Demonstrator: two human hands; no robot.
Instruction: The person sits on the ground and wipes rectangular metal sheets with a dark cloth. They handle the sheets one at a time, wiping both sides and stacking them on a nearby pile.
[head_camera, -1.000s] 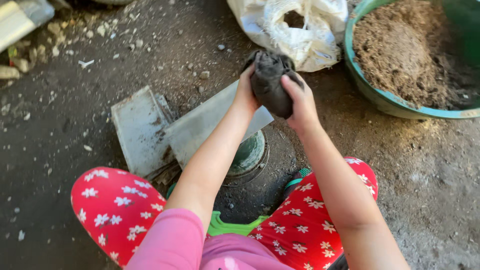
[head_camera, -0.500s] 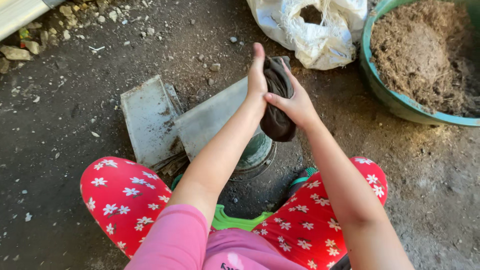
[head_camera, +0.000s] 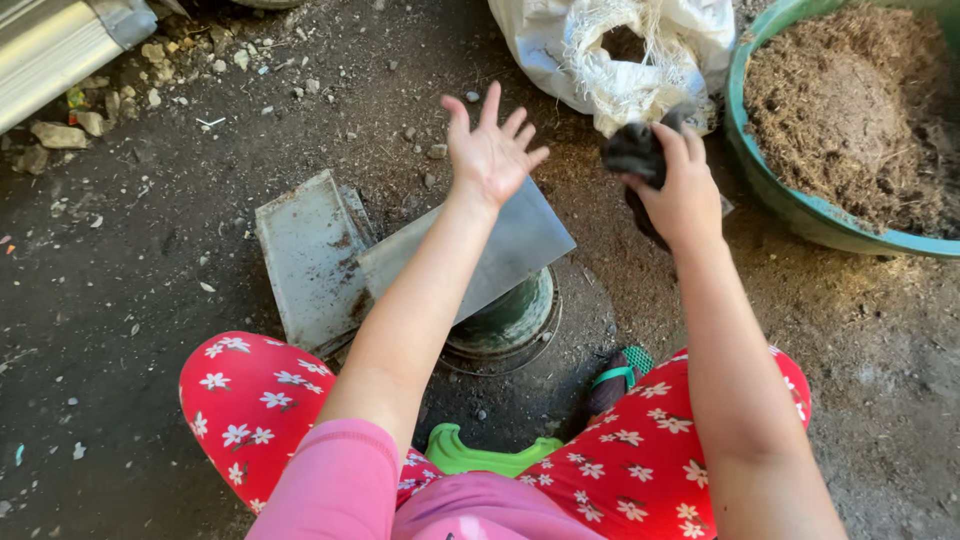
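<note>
At the far left top, a shiny metal sheet (head_camera: 50, 50) lies at the edge of the dirt floor (head_camera: 120, 300), with small stones (head_camera: 75, 125) just beside it. Near the middle, a flat grey metal tray (head_camera: 305, 260) rests on the ground, and a second grey metal plate (head_camera: 500, 250) leans over a round green pot (head_camera: 515, 320), touching the tray's edge. The person sits low, with knees in red trousers with white flowers (head_camera: 250, 420) on both sides and a pink sleeve (head_camera: 335, 490) at the bottom. A green sandal (head_camera: 470, 455) shows between the knees. The left hand (head_camera: 490, 150) is up above the grey plate, open wide with all fingers spread, and it holds nothing. To the right, the right hand (head_camera: 685, 190) is closed around a dark, soft lump (head_camera: 635, 160), which looks like a small black bag or a clump of wet soil; it is hard to tell which. The lump is in the air, just in front of a white sack (head_camera: 560, 60) with a frayed open top. At the far right stands a big green tub (head_camera: 790, 205) full of brown soil (head_camera: 850, 110).
</note>
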